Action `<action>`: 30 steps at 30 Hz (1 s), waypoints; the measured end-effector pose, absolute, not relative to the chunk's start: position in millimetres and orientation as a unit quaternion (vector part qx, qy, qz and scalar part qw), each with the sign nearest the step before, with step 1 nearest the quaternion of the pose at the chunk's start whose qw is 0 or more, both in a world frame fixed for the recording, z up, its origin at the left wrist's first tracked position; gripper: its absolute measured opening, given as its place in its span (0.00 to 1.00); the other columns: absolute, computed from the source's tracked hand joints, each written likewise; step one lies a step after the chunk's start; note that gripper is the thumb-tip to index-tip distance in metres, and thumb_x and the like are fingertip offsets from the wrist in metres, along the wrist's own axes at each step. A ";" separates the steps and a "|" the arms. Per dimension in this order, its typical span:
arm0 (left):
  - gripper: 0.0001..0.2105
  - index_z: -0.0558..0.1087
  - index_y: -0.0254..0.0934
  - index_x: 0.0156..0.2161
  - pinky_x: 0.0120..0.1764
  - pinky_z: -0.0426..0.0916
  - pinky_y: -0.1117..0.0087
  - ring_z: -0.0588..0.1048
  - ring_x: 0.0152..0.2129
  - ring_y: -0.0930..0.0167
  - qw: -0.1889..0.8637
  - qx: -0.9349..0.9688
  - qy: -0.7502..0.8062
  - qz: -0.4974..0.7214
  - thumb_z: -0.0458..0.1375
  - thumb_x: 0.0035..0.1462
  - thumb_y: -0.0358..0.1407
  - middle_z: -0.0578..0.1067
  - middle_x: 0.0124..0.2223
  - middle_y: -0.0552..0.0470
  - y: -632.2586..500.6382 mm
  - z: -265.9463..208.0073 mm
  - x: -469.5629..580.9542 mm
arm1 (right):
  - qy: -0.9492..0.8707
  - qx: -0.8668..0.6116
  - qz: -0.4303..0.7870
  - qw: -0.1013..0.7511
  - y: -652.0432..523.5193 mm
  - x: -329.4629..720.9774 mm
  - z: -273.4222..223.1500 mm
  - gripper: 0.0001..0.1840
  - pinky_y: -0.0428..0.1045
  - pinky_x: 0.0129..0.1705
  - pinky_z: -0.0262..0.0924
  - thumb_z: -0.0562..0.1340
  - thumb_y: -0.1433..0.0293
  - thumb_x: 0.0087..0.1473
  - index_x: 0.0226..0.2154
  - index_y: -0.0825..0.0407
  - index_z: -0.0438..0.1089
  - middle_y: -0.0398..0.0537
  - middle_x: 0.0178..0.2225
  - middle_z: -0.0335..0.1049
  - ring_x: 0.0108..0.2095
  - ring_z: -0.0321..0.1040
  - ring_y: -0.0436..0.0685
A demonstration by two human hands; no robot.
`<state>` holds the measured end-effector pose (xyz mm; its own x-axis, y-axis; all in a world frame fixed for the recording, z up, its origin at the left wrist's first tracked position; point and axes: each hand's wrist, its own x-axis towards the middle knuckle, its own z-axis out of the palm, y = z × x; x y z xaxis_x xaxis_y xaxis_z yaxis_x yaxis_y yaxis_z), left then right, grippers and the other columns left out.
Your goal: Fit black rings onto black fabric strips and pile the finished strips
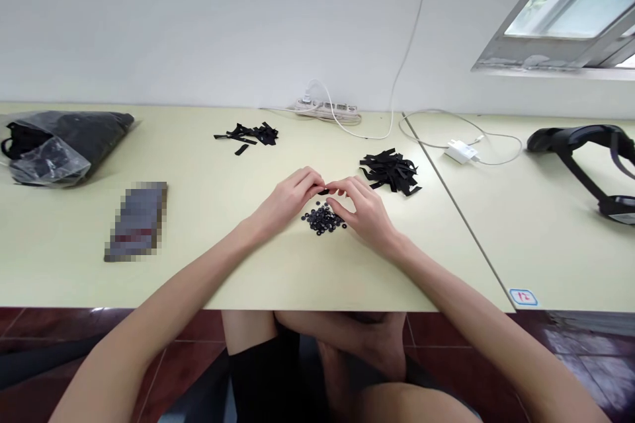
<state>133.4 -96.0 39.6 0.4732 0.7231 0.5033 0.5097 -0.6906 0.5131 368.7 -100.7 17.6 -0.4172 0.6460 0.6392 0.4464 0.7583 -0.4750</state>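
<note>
My left hand (297, 193) pinches a short black fabric strip (323, 192) between its thumb and fingers, just above the tabletop. My right hand (364, 211) meets it from the other side, its fingertips at the strip's right end. The right thumb stands apart from those fingers, over the edge of a heap of small dark round button-like discs (322, 221). Part of the strip is hidden by the fingers. A pile of loose black strips (391, 172) lies beyond my right hand. Farther back to the left is a smaller pile of black strips (255, 134).
A plastic bag with black material (74, 145) and a blurred grey flat item (136, 221) lie on the left. At the wall sits a power strip (327, 109) with white cables. A charger (461, 151) and a black headset (580, 158) rest on the right, past the table seam.
</note>
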 end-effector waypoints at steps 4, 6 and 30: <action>0.06 0.74 0.40 0.48 0.49 0.75 0.64 0.80 0.43 0.67 0.155 0.826 0.370 0.395 0.56 0.81 0.33 0.79 0.47 0.48 -98.7 41.5 135.3 | -0.830 -0.336 0.143 0.422 -99.4 371.0 17.0 0.06 0.60 0.49 0.72 0.65 0.65 0.77 0.53 0.43 0.77 0.50 0.47 0.82 0.46 0.77 0.63; 0.05 0.75 0.40 0.48 0.48 0.76 0.65 0.80 0.42 0.68 0.151 0.828 0.361 0.402 0.57 0.80 0.32 0.79 0.46 0.49 -99.0 40.9 136.3 | -0.821 -0.338 0.168 0.430 -98.3 371.5 16.2 0.05 0.58 0.49 0.72 0.65 0.66 0.77 0.51 0.44 0.77 0.49 0.45 0.81 0.46 0.76 0.62; 0.21 0.80 0.37 0.44 0.59 0.80 0.58 0.86 0.44 0.65 0.502 0.598 0.371 0.503 0.78 0.60 0.51 0.85 0.46 0.47 -94.3 30.9 157.9 | -0.714 -0.364 0.374 0.466 -91.3 394.7 20.3 0.13 0.53 0.41 0.64 0.68 0.60 0.68 0.34 0.47 0.72 0.42 0.34 0.73 0.36 0.70 0.54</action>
